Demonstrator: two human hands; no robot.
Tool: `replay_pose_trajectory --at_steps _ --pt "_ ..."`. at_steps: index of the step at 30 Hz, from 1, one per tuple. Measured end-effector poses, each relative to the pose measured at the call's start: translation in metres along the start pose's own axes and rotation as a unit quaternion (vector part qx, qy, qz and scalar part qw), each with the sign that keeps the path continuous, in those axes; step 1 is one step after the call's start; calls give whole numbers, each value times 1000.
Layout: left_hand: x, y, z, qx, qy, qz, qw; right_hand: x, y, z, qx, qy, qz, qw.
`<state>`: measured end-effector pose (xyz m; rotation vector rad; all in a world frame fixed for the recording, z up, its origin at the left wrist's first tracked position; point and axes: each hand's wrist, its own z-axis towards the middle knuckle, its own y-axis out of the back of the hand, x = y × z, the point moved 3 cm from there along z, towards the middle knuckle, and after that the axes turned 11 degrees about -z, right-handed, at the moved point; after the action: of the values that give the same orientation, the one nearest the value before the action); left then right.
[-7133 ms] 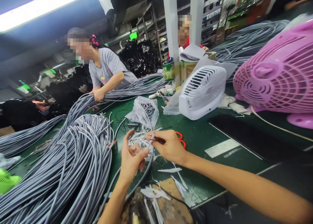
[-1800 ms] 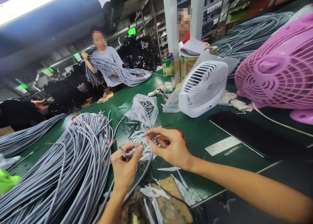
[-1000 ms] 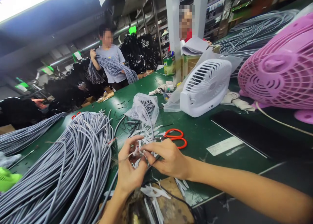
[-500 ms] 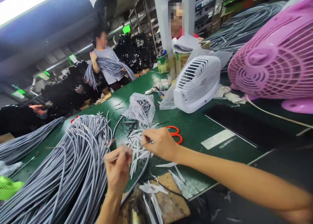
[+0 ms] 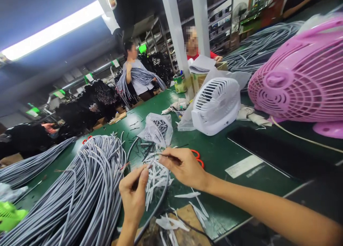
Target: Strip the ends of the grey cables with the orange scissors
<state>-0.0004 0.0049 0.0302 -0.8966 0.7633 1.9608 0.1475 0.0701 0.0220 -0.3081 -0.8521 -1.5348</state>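
Observation:
My left hand (image 5: 133, 195) is closed in a pinch, thumb against forefinger. What lies between its fingertips is too small and blurred to make out. Just to the right, my right hand (image 5: 184, 168) pinches a thin dark strip (image 5: 171, 156) pointing left. The fingertips of both hands are close together but apart. Beneath them lies a pile of white strips (image 5: 157, 180) on the green table (image 5: 214, 212). A grey cable (image 5: 158, 205) curves up from the bottom edge and passes behind my right hand. Red-handled scissors (image 5: 197, 155) are partly hidden behind my right wrist.
A large bundle of grey cables (image 5: 88, 181) fills the left side. Beyond my hands sits a clear bag of small dark tubes (image 5: 159, 128). A white fan (image 5: 215, 106), a pink fan (image 5: 292, 74) and a black mat (image 5: 265, 149) occupy the right. Two people are across the table.
My hands have come nearer each other, fingertips almost meeting. The view has tilted upward. The person carrying grey cables appears farther right.

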Motion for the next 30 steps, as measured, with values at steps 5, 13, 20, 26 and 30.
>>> replay_pose_trajectory --at_steps 5,13,20,26,30 --pt "-4 -2 0 1 -25 22 999 5 1 -2 -12 54 -31 998" --pt "-4 -3 -3 28 -37 48 998 6 -5 -10 6 58 -42 997" --pt "-4 -4 -5 29 -46 59 997 8 -4 -11 -1 49 -43 998" --pt "-4 -3 -9 26 -54 74 995 10 -3 -10 -10 49 -42 998" --pt "-2 -2 -8 27 -54 78 995 10 -3 -11 -12 53 -42 998"
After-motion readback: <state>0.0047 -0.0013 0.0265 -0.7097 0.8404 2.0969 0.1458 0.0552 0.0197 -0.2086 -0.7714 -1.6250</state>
